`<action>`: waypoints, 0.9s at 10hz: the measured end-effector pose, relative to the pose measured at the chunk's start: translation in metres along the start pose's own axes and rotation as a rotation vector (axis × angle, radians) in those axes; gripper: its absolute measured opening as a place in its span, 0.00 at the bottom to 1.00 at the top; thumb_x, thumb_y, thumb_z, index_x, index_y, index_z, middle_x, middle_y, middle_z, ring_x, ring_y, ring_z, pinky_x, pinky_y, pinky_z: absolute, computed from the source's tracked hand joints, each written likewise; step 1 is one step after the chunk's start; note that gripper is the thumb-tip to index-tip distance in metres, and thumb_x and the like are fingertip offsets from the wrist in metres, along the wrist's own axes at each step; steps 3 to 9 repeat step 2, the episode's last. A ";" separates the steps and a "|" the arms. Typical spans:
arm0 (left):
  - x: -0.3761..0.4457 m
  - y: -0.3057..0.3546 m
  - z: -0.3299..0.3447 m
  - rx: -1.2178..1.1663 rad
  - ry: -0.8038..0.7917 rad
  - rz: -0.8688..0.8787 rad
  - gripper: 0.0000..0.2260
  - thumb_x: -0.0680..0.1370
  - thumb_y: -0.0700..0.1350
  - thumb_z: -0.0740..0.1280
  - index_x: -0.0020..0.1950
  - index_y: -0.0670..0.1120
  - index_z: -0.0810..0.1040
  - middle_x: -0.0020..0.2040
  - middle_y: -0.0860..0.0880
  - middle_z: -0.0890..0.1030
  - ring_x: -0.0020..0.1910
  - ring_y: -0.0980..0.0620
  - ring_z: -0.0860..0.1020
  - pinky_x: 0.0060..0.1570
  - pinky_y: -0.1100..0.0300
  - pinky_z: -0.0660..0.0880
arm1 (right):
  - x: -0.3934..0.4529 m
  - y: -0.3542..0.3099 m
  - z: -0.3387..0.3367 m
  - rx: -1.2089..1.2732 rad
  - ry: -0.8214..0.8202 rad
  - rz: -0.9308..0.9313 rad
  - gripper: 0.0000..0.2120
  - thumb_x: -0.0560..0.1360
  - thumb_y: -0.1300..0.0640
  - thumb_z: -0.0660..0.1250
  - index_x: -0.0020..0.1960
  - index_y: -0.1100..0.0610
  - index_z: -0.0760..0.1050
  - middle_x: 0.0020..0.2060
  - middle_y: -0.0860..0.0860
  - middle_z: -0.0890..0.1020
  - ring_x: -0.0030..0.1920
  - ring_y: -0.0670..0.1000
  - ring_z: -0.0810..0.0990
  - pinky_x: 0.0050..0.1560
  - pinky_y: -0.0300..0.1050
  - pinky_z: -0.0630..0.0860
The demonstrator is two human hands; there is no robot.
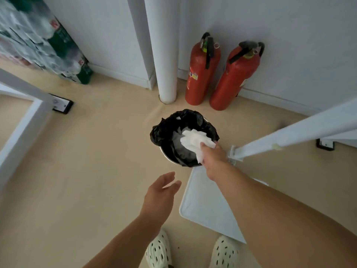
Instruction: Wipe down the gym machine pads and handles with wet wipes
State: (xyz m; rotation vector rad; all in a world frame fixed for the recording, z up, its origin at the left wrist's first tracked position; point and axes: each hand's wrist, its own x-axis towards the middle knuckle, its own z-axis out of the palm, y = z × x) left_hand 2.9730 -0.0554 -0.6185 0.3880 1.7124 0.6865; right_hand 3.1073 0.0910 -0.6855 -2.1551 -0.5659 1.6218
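We saw the right hand (212, 155) grasping a crumpled wet wipe (195, 141) in its fingers (202, 147), over the black-lined bin (166, 130); the left hand (161, 192) hung released. Extinguisher (201, 74) labels were unreadable.

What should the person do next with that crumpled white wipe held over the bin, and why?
Probably let go. The right hand grips the wipe directly above the open, black-lined bin, so opening the fingers should drop it inside. The left hand is open and holds nothing.
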 end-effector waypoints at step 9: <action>0.007 -0.011 -0.012 0.032 0.078 -0.036 0.14 0.80 0.47 0.70 0.65 0.56 0.79 0.61 0.61 0.79 0.61 0.56 0.78 0.66 0.49 0.74 | 0.010 0.013 -0.008 -0.041 -0.119 0.143 0.25 0.85 0.51 0.60 0.80 0.52 0.61 0.74 0.54 0.71 0.68 0.57 0.76 0.58 0.49 0.78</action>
